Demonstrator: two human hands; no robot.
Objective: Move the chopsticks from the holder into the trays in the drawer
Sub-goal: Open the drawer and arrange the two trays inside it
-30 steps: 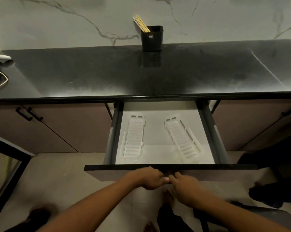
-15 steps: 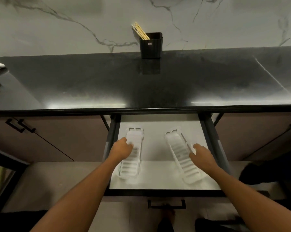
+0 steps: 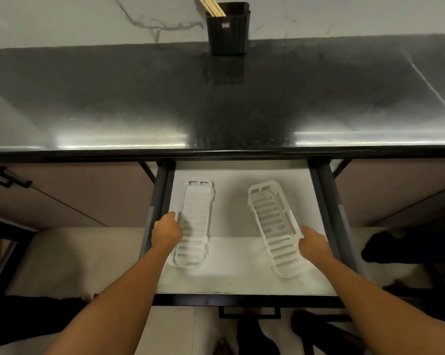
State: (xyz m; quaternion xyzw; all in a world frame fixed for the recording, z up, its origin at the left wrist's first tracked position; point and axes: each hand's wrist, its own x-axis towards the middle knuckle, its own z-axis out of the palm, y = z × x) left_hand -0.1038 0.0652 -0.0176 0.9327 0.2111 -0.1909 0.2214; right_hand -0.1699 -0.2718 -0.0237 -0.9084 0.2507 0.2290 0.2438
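The drawer (image 3: 241, 299) stands pulled out below the black counter. Two white slotted trays lie on its pale floor. My left hand (image 3: 166, 230) grips the left edge of the left tray (image 3: 197, 221), which lies nearly straight. My right hand (image 3: 313, 244) holds the right edge of the right tray (image 3: 273, 224), which is angled with its far end toward the middle. A black holder (image 3: 227, 32) stands at the back of the counter against the wall, with several light wooden chopsticks (image 3: 212, 6) leaning out of it to the left.
The glossy black counter (image 3: 216, 103) spans the view between the drawer and the marble wall. Cabinet doors with a black handle (image 3: 6, 176) flank the drawer. The drawer's own handle (image 3: 249, 312) juts toward me. Dark shapes sit on the floor at right.
A second ago both hands were on the drawer front. They then went into the drawer and now hold the outer edges of the two trays. The view has tilted down and closer.
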